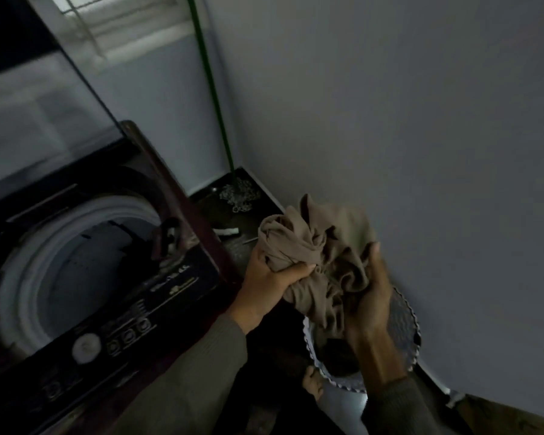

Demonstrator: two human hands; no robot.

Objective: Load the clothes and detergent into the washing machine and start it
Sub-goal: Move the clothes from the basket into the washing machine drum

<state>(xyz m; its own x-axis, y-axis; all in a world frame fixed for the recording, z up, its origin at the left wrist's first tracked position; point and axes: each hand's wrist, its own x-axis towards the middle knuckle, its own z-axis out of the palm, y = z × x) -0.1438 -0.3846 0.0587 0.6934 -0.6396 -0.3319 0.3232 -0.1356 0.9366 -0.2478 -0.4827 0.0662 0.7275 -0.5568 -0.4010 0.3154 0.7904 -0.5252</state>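
A bunched beige garment is held in the air to the right of the top-loading washing machine. My left hand grips its lower left folds. My right hand holds its right side from below. The machine's lid stands open, and the round drum opening shows at the left, dim inside. Below the garment stands a white laundry basket with a scalloped rim and dark clothes inside. No detergent shows.
A green-handled mop leans in the wall corner, its head on the dark floor. The grey wall runs close on the right. My bare foot is beside the basket. The machine's control panel with a round knob faces me.
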